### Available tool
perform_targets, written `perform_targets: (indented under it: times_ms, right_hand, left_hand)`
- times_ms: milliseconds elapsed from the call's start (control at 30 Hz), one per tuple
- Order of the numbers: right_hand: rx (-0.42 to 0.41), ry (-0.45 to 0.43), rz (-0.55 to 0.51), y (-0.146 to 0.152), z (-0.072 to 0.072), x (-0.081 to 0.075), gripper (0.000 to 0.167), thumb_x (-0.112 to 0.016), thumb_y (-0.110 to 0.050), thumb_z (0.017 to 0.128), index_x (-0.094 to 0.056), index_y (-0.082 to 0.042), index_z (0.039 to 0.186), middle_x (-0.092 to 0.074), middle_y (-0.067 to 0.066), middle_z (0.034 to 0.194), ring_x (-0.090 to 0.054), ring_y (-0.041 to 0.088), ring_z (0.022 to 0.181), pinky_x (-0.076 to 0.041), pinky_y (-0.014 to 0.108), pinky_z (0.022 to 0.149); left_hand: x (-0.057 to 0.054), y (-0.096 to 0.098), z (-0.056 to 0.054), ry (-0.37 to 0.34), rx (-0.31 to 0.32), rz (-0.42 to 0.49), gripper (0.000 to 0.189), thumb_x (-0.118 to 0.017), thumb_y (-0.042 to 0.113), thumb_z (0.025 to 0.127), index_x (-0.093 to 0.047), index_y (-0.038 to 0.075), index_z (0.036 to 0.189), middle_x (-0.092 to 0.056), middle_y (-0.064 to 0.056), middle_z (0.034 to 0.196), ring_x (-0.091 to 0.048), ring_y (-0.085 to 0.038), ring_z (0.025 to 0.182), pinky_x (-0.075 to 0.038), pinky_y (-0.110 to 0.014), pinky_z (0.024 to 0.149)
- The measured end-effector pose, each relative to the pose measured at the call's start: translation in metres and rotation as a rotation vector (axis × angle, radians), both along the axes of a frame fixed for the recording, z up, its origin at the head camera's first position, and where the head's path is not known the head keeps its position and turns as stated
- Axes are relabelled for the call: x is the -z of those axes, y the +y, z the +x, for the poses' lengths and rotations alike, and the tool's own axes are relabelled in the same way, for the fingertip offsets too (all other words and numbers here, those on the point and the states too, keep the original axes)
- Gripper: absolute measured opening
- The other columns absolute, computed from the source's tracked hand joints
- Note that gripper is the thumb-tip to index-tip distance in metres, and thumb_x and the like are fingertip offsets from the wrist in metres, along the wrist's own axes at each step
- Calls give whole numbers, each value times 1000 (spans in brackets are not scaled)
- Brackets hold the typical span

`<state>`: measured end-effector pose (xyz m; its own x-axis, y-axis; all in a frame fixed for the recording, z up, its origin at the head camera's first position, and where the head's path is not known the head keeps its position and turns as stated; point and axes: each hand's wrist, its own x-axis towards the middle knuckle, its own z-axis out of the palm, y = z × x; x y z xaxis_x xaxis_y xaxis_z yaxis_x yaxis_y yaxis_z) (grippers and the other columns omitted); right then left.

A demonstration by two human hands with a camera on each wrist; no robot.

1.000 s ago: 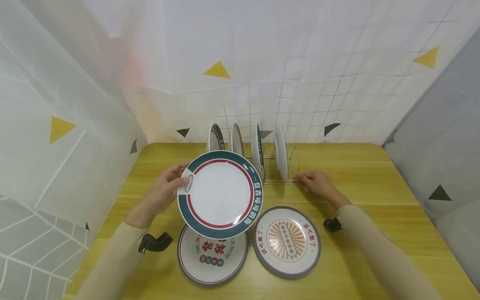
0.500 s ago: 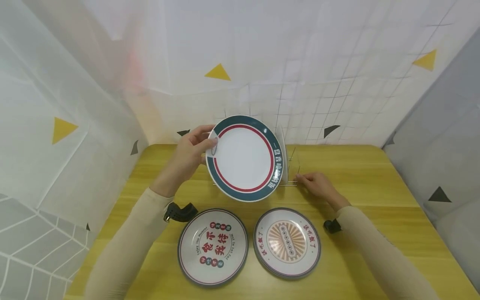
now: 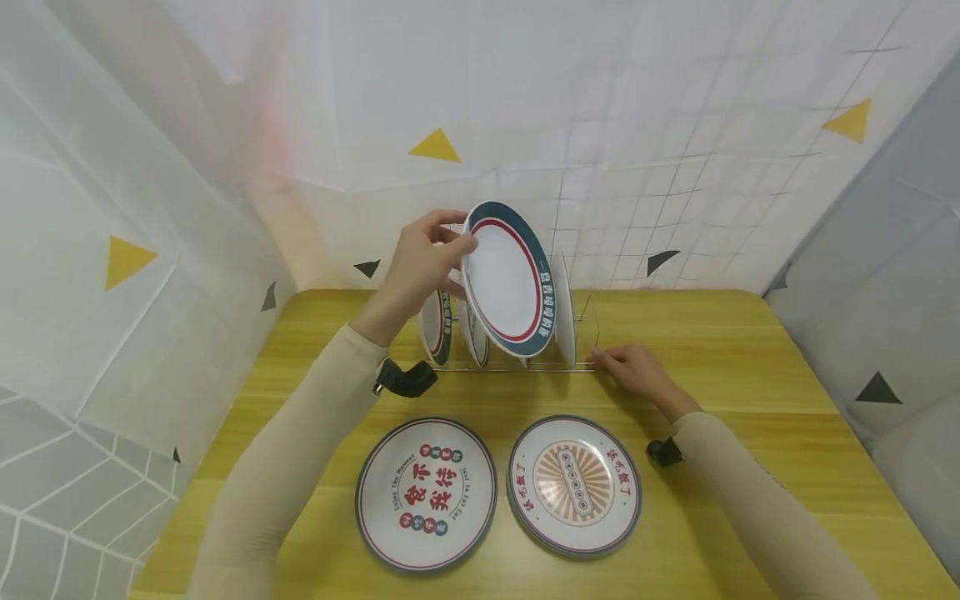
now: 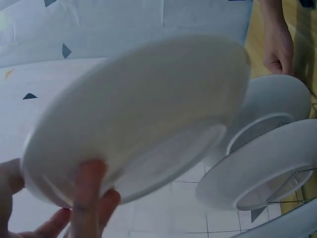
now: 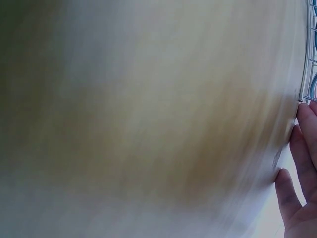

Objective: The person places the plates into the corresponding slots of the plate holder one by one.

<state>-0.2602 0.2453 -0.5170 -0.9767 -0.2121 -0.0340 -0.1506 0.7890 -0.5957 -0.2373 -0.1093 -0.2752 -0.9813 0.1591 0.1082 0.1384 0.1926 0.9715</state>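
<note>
My left hand (image 3: pixel 423 258) pinches the left edge of a white plate (image 3: pixel 510 283) with a dark teal rim and a red ring. This plate is tilted, turned partly edge-on, over the wire plate rack (image 3: pixel 562 369). Its white underside shows in the left wrist view, with the fingers (image 4: pixel 89 193) against it. Several plates stand upright in the rack, among them a teal-rimmed one (image 3: pixel 437 325) at the left and a white one (image 3: pixel 566 317) at the right. The held plate partly hides those between. My right hand (image 3: pixel 637 375) holds the rack's front right end with its fingertips.
Two flat plate stacks lie in front of the rack: one with red lettering (image 3: pixel 427 496) on the left, one with an orange sunburst (image 3: pixel 574 486) on the right. The wooden table (image 3: pixel 720 350) meets a white patterned sheet (image 3: pixel 300 217) behind.
My left hand has carried the teal-rimmed plate up and to the right over the rack, turning it from face-on towards edge-on. The left stack is uncovered. My right hand has stayed at the rack.
</note>
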Motion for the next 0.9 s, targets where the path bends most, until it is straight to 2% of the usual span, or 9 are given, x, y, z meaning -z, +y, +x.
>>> perform_targets:
  times_ms: [267,433,667,833,900]
  right_hand:
    - [-17,15,1,2,2,-1,44,-47,-44,102,-76,-12,109,-70,18,117,-64,39,110,-49,54,95]
    - [-15,12,1,3,2,0,46,-46,-46,102,-75,-12,110,-69,18,118,-63,40,112,-49,54,97]
    - [-20,20,-2,3,2,-2,45,-47,-46,102,-76,-12,109,-69,18,117,-63,40,111,-49,55,96]
    - [-26,22,0,2,3,0,45,-46,-46,102,-76,-12,108,-70,17,116,-64,38,109,-50,54,94]
    - [-22,22,1,2,3,0,45,-47,-46,102,-76,-12,108,-70,17,115,-65,38,108,-50,53,94]
  left_hand:
    - [-7,27,-22,-73,-31,-91,47,-66,21,92,-51,12,136,-59,-14,105,-69,-29,78,-61,-41,55]
    - [-7,46,-35,-125,-10,-155,50,-66,23,93,-48,10,137,-61,-15,113,-71,-29,82,-61,-39,55]
    - [5,69,-45,-144,-24,-240,50,-65,24,92,-47,8,136,-60,-14,113,-69,-28,81,-60,-33,54]
    - [19,79,-50,-140,-45,-331,51,-65,28,93,-45,7,136,-57,-13,118,-68,-25,71,-59,-29,51]
    - [23,81,-51,-135,-47,-376,53,-65,30,94,-45,8,137,-57,-12,119,-69,-23,63,-59,-29,54]
